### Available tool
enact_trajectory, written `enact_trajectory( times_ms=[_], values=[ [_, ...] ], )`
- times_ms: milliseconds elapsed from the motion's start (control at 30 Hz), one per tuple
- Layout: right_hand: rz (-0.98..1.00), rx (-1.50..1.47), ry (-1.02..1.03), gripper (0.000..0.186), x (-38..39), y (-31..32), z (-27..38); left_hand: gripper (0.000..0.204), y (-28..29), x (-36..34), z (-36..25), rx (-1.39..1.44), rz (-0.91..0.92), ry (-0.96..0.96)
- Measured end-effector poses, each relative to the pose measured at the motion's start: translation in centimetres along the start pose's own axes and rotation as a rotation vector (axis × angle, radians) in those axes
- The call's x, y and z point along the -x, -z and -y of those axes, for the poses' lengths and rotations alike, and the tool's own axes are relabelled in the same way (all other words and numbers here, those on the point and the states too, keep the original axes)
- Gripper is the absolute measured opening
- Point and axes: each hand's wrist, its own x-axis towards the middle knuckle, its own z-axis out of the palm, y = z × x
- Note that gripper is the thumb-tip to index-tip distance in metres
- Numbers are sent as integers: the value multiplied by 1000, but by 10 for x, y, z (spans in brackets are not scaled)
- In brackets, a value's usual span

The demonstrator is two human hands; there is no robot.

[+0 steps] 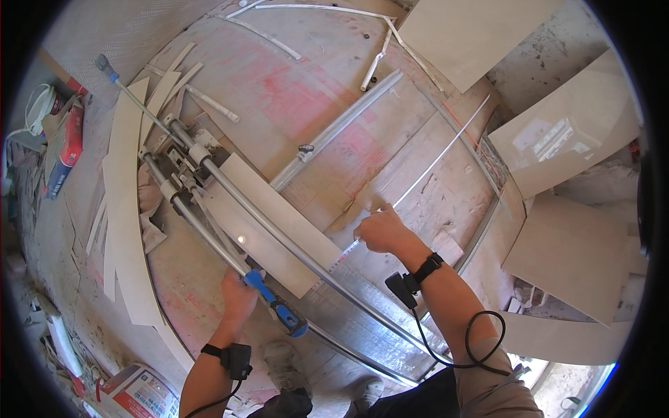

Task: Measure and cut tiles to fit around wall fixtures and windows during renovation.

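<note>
A tile cutter [251, 202] with two long metal rails runs diagonally from upper left to lower right. Under its rails lies a pale tile [282, 226]. My left hand [239, 291] is beside the cutter's blue and black handle [275, 303]. Its fingers are hidden behind the rail and handle, so I cannot make out what they hold. My right hand [382, 230] is closed round a white tape measure [435, 161]. The tape's marked end reaches down to the tile's lower right edge, and the rest stretches away to the upper right.
A metal straight bar [334, 129] lies beyond the cutter. Narrow tile offcuts [125, 209] are piled at the left. Large tiles [564, 132] rest at the right. White strips [376, 63] lie at the far side. A printed box [136, 391] and bags [66, 150] stand at the left.
</note>
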Motion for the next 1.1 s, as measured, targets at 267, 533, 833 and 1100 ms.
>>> enact_trajectory(
  times_ms=[267, 533, 833, 1100],
  values=[
    [49, -11, 1, 16, 3, 2, -1, 72, -5, 7, -36, -452, 101, -433],
    [1, 33, -22, 17, 3, -2, 1, 82, -49, 26, -60, -1084, 330, -634],
    [-3, -39, -17, 18, -3, -8, 1, 74, -48, 25, -46, -1095, 278, -729],
    [46, 17, -43, 19, -2, -6, 2, 72, -42, 22, -33, -1062, 261, -793]
  ],
)
